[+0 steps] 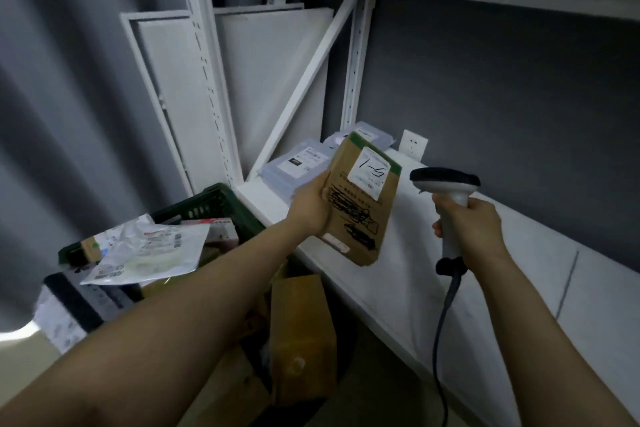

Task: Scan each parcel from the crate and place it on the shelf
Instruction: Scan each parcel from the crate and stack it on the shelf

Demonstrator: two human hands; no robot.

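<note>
parcel stockroom | white metal shelf (398, 274) | green crate (221, 204) of labelled parcels | handheld barcode scanner (446, 184)

We see grey curtains (69, 107) hanging in folds on the left. White panels (173, 100) lean upright against them, and a loose slotted white upright (204, 62) leans in front of the panels. A dark grey wall (502, 97) fills the right, with a white wall socket (412, 144) low on it.

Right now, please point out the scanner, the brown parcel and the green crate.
scanner (445, 181): head view, on its dark head.
brown parcel (360, 218): head view, on its front face.
green crate (221, 199): head view, on its far wall.
</note>
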